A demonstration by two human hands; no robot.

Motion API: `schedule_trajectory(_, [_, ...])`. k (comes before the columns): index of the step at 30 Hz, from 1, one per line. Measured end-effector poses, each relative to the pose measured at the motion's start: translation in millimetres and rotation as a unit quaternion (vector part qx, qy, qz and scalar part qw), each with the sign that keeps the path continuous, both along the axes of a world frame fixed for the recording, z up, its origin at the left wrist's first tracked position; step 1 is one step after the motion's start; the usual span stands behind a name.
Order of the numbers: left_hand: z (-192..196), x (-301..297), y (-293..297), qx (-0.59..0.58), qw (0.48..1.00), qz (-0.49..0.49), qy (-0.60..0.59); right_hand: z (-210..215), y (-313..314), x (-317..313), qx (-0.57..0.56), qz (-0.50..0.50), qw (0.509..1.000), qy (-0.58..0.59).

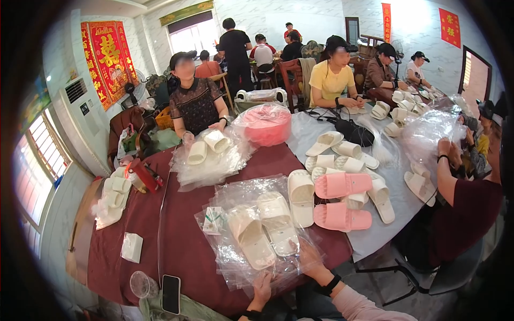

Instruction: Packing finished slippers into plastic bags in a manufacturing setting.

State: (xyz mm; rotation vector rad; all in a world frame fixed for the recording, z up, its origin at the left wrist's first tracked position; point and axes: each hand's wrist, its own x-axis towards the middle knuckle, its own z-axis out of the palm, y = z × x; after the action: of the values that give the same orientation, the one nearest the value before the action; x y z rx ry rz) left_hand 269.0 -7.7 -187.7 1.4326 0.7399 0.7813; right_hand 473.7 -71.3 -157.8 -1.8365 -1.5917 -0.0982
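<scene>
In front of me, a pair of cream slippers, the left slipper (257,247) and the right slipper (281,234), lies on a stack of clear plastic bags (220,252). My left hand (261,289) is closed on the near edge of the bags, below the left slipper's heel. With its fingers bent at the bags' right near corner, my right hand (310,259) grips the plastic close to the other slipper's heel. A small white packet with green marks (213,220) rests on the bags' left side. Whether the slippers sit inside a bag, I cannot tell.
Pink slippers (342,216) and several cream slippers (326,143) lie right of the bags. A white box (131,247), plastic cup (144,284) and phone (171,294) are at left. Across the table, a person handles slippers (197,152) beside a pink bundle (267,125). Others work along the right.
</scene>
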Motion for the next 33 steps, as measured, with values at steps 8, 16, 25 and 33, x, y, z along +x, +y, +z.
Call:
schedule_trajectory(8, [19,-1,1,0.4,0.916,0.007,0.042,5,-4,-19,-0.064,-0.09,0.992,-0.068])
schedule_trajectory(16, [9,-2,10,0.453,0.873,-0.027,0.178,64,-47,-51,-0.105,-0.007,0.994,0.013])
schedule_trajectory(25, [58,2,13,-0.119,0.984,-0.13,0.007,105,-85,-28,0.284,-0.096,0.953,0.048])
schedule_trajectory(33, [112,-52,38,-0.233,0.805,-0.477,0.264,87,-106,-35,-0.016,-0.079,0.924,0.373])
